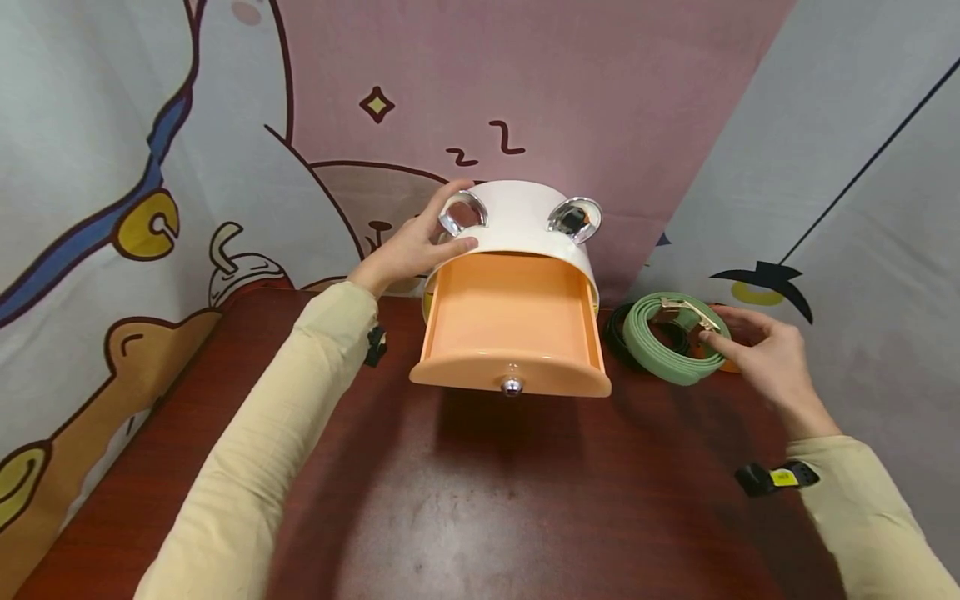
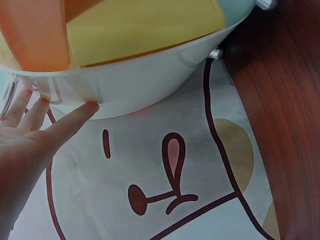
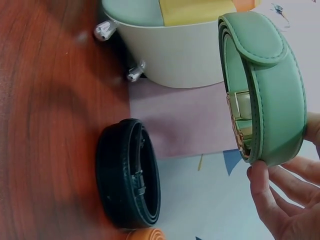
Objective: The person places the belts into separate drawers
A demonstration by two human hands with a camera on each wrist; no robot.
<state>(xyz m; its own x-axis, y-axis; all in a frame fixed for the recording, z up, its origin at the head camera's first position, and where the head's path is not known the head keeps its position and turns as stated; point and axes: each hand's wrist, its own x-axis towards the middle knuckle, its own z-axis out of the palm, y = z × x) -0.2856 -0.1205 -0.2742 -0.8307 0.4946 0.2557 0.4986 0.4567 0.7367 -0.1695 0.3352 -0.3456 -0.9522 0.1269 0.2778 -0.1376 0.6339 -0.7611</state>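
Note:
A white rounded box (image 1: 525, 229) with two chrome ears stands at the back of the table, its orange drawer (image 1: 510, 321) pulled out and empty, a chrome knob (image 1: 512, 386) on its front. My left hand (image 1: 427, 242) rests on the box's top left by one ear, and the left wrist view shows its fingers (image 2: 65, 122) straight against the white shell (image 2: 150, 75). My right hand (image 1: 731, 333) pinches a coiled green belt (image 1: 660, 346) with a gold buckle, right of the box. The right wrist view shows the green belt (image 3: 280, 85) tilted up on its edge.
A coiled black belt (image 3: 127, 172) lies on the table between the box and the green belt, also showing in the head view (image 1: 615, 329). An orange coil (image 3: 145, 234) peeks beside it. Cartoon-printed cloth walls enclose the dark wooden table (image 1: 480, 500) on three sides.

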